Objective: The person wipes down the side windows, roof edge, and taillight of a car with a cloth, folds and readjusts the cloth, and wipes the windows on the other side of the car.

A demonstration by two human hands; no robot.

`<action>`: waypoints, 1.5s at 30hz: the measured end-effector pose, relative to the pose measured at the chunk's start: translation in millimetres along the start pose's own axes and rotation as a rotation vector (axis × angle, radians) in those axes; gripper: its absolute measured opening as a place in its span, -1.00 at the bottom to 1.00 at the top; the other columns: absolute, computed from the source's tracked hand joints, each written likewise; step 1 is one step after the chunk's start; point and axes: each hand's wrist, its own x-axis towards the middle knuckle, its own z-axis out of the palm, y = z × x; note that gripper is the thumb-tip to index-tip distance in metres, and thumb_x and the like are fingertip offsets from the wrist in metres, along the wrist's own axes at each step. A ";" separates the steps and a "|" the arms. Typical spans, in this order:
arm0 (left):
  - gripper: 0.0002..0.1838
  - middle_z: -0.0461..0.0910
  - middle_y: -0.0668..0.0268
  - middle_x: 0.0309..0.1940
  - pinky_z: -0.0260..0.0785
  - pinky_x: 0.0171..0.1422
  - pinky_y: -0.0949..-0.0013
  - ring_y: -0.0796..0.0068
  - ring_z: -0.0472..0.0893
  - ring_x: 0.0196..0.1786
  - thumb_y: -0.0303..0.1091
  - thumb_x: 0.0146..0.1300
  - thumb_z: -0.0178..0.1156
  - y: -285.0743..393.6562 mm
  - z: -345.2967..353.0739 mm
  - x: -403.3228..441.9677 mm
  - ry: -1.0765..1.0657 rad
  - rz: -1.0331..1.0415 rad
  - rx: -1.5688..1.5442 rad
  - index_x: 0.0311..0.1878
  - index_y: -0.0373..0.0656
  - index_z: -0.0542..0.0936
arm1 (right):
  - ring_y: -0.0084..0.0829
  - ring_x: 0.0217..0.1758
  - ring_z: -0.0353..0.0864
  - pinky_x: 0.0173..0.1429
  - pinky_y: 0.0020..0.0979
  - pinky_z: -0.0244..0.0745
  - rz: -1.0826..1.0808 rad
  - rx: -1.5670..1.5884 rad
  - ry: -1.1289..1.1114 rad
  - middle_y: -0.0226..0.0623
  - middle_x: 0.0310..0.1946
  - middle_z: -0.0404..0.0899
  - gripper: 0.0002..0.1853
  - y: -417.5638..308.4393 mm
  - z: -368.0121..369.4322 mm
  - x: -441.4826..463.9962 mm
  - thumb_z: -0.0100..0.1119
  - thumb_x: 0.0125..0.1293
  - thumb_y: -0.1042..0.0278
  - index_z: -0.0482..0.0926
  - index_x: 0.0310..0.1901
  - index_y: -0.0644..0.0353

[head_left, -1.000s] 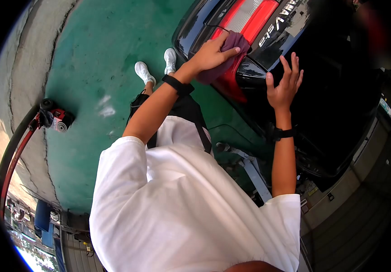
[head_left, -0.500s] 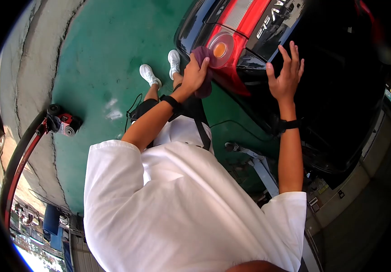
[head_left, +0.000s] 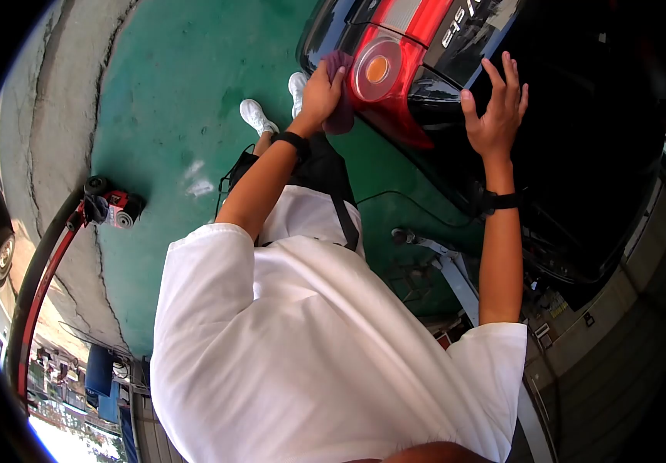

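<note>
My left hand (head_left: pixel 321 94) is closed around a purple cloth (head_left: pixel 340 117), which bunches out past the fingers. The cloth is at the outer edge of a red tail light (head_left: pixel 397 122) with a round lens and an orange centre. Whether it presses on the car there is hard to tell. My right hand (head_left: pixel 495 116) is raised over the dark rear of the black car (head_left: pixel 435 99), fingers spread and holding nothing. Contact between its palm and the car cannot be made out. White lettering (head_left: pixel 456 27) shows beside the tail light.
Green floor (head_left: pixel 186 92) lies beneath my white shoes (head_left: pixel 256 116). A thin black cable (head_left: pixel 410 197) runs across it towards the car. At the left stands a red and black wheeled device (head_left: pixel 121 208) with a long curved bar. A grey metal piece (head_left: pixel 456 282) lies near my right arm.
My left hand and the cloth have slid outward, off the round lens towards the tail light's outer edge. My right hand stays spread over the car. The whole view has shifted slightly.
</note>
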 end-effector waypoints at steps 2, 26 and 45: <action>-0.46 0.59 -0.28 0.05 0.44 0.17 -0.06 -0.32 0.58 0.13 0.02 0.43 0.18 -70.8 8.4 9.2 -0.059 -0.186 0.048 0.20 -0.25 0.41 | -0.13 0.62 0.17 0.58 0.31 -0.11 0.000 -0.004 -0.005 -0.29 0.56 0.20 -0.38 -0.3 0.2 0.9 0.17 0.36 -0.13 0.40 0.40 -0.12; -0.46 0.51 0.28 0.07 0.43 -0.29 0.30 0.35 0.52 -0.13 0.13 0.56 -0.06 -146.4 59.5 -12.2 -0.211 -1.055 -0.829 0.49 0.34 0.08 | -0.01 0.63 0.14 0.60 0.26 -0.16 0.012 -0.017 -0.061 -0.10 0.55 0.20 -0.36 -0.3 0.6 -0.8 0.09 0.39 -0.11 0.38 0.40 0.03; -0.26 0.33 0.19 0.41 0.23 0.47 0.24 0.30 0.38 0.41 -0.01 0.50 0.14 -130.8 48.8 28.6 0.293 -0.411 -0.807 0.55 -0.17 0.13 | 0.02 0.63 0.12 0.59 0.25 -0.16 0.012 0.001 -0.069 -0.06 0.56 0.17 -0.34 0.1 1.4 -0.8 0.08 0.40 -0.11 0.38 0.41 0.11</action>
